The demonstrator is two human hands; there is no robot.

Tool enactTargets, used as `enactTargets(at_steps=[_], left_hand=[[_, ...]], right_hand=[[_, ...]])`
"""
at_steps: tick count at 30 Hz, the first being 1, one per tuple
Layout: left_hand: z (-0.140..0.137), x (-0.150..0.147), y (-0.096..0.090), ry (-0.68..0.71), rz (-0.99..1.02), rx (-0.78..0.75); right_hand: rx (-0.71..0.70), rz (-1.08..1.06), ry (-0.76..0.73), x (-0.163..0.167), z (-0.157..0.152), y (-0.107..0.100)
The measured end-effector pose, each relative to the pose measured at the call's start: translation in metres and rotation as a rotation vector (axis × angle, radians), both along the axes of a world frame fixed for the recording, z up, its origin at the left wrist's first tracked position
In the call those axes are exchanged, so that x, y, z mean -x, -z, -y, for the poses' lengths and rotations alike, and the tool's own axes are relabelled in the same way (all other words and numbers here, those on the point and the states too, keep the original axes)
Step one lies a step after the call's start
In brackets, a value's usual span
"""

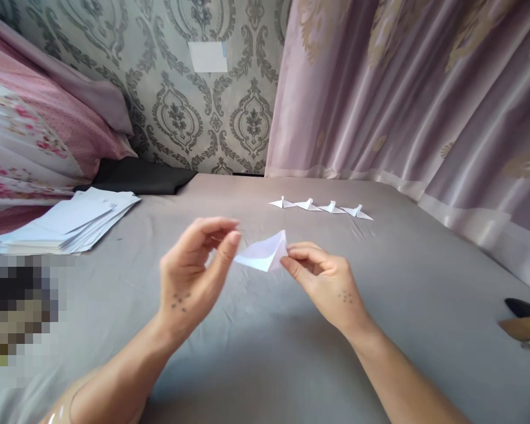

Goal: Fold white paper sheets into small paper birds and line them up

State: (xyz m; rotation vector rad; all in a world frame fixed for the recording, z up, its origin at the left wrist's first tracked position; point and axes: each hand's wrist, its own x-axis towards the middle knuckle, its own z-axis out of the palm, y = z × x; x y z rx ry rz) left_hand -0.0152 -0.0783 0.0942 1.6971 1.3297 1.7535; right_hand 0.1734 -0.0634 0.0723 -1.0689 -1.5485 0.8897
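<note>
A small piece of white folded paper [261,253] is held up above the grey sheet, with a raised peak at its right end and a narrow point toward the left. My right hand [324,274] pinches its right edge between thumb and fingers. Beside the paper's left point is my left hand [196,265], its fingers curled and the thumb a little apart from the index finger. Whether the left thumb touches the paper is hard to tell. Beyond my hands, several small folded paper figures [309,205] with pointed ends stand in a row.
On the left lies a stack of white paper sheets [66,224], near a black folded item [136,175]. Grey bedding [247,347] spreads under everything. Curtains [401,100] hang at the right. A dark and brown object [525,324] sits at the right edge.
</note>
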Motion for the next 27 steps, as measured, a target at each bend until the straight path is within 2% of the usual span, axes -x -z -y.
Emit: enactTargets(at_steps=[1,3,7,10,14,19,22,27], left_hand=[[-0.001,0.003,-0.003,-0.077,0.048,-0.014],[-0.004,0.008,-0.005,-0.114,0.114,0.011],[-0.006,0.004,0.002,0.078,0.100,0.113],[-0.004,-0.004,0.010,0.195,0.044,0.053],[-0.001,-0.009,0.015,0.254,-0.079,-0.076],[0.001,-0.010,0.015,0.302,-0.202,-0.078],[0.002,-0.009,0.016,0.308,-0.235,-0.101],[0.002,-0.011,0.015,0.216,-0.226,-0.172]], right_hand=[[0.009,-0.025,0.030,-0.002,-0.001,-0.001],[0.021,-0.066,0.068,-0.006,-0.004,-0.004],[0.009,-0.170,0.076,-0.010,-0.005,-0.006],[0.004,-0.183,0.074,-0.007,-0.004,-0.004],[-0.037,-0.114,0.028,0.002,0.001,-0.002],[-0.091,-0.098,-0.020,0.004,0.004,-0.003],[-0.097,-0.090,-0.016,0.003,0.004,-0.005],[-0.126,-0.020,-0.012,0.003,0.006,-0.006]])
